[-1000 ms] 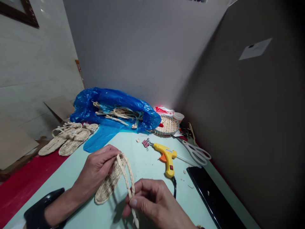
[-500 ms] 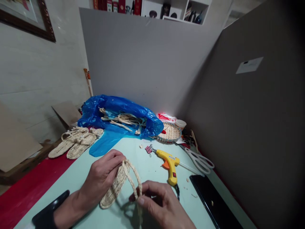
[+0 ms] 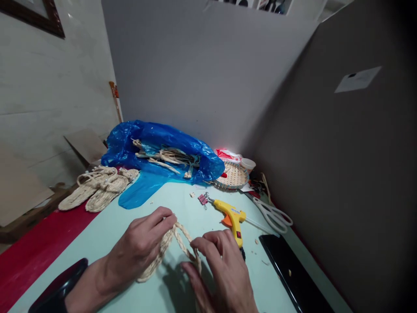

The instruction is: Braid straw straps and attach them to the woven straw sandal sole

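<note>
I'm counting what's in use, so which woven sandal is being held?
The woven sandal in the left hand; the other sandals lie together at far left beside the blue bag, untouched.

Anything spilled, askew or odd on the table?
Minor: loose pale scraps lie on the tabletop beside the black slab-like object, and one on top of it, like debris. The yellow glue gun lies on its side, nozzle close to the pink binder clip; contact unclear. Visible part of the woven straw sole looks undamaged.
</note>
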A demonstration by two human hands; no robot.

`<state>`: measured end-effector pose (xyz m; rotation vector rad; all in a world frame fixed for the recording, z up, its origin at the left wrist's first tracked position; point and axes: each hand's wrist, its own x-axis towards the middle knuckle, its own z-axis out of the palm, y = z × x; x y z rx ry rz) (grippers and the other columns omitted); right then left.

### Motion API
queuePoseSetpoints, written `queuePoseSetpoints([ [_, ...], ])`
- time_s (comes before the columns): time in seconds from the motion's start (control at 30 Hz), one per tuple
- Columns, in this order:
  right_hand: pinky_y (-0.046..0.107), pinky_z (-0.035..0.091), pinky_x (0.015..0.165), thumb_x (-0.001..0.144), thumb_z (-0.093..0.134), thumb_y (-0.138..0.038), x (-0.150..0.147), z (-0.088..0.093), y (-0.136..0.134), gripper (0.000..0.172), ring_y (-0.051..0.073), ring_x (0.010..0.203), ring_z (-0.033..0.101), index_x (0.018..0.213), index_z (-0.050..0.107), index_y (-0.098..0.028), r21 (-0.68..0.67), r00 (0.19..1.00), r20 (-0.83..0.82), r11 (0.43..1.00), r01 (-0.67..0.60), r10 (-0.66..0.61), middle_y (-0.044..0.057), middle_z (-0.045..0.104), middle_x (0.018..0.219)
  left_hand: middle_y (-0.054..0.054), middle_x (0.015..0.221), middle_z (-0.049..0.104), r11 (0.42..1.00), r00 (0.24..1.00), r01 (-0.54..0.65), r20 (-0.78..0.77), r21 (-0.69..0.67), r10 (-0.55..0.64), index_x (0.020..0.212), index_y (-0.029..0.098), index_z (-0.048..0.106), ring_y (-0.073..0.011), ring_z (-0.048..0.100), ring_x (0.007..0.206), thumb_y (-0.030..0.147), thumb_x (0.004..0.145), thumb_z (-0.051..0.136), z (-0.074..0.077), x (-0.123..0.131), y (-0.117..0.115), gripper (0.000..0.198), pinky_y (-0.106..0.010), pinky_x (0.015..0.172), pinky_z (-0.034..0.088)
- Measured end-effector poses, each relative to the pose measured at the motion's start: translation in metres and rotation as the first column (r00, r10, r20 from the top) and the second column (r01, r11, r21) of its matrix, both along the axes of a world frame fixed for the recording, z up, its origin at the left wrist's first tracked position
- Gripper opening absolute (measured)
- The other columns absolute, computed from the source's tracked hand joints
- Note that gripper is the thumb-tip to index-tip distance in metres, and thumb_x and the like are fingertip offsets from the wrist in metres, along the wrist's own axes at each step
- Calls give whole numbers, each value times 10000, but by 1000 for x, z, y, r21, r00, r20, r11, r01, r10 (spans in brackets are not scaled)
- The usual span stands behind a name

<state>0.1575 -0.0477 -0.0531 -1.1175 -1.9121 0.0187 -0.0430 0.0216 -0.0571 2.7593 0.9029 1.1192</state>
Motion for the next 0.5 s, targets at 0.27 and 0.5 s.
queuePoseSetpoints([
  [0.27,313,418,906,976,454,-438,15,21,5,282,212,1021,568,1066,643,-248,-592,893,-436,712,-378,112,45,629,1054,-58,1043,610,995,989,28,147,-92,-14,1158,217,574,-136,639,924,22,920,393,-5,1,0,357,-186,783,484],
  [0.5,241,419,831,930,585,-443,24,32,8,297,148,849,577,1024,705,-188,-625,661,-748,278,-729,52,15,664,864,-38,1021,631,997,976,50,215,-55,-37,1102,229,614,-124,639,932,-1,905,440,1,1,3,349,-153,795,484],
])
